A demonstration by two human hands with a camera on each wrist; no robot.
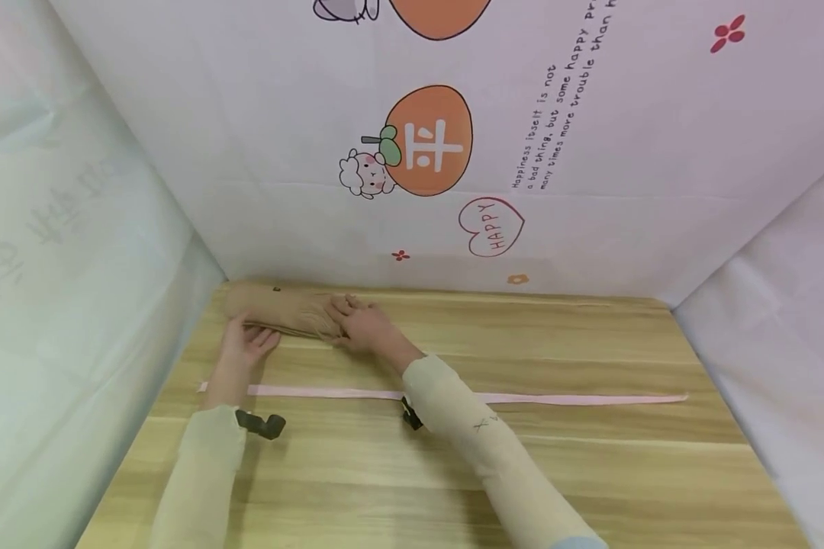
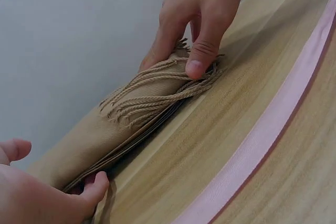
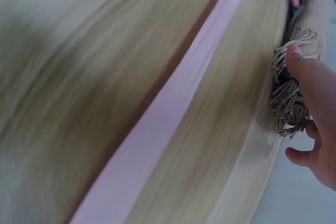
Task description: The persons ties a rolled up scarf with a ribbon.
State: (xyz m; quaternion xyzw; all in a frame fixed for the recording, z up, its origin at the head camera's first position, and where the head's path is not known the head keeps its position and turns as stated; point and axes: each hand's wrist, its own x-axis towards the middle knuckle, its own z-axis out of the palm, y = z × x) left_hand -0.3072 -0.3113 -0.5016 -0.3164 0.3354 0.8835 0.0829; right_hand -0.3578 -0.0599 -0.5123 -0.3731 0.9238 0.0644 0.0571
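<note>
A folded tan scarf [image 1: 275,306] with twisted fringe [image 2: 152,90] lies along the back edge of the wooden table, at the left. My right hand [image 1: 365,326] grips its fringed right end. In the left wrist view the thumb of that right hand [image 2: 202,9] presses on the near side, with the fingers over the far side. At the near edge, toward the scarf's left end, my left hand [image 1: 246,347] holds the folded layers. One fingertip tucks in under the edge in the left wrist view. Loose fringe strands hang past the right thumb in the right wrist view.
A long pink ribbon [image 1: 577,399] stretches across the wooden table [image 1: 357,473] in front of the scarf, passing beneath both forearms. White printed sheets form the back wall [image 1: 281,152] and both sides. A dark wrist mount [image 1: 261,425] sticks out from the left cuff.
</note>
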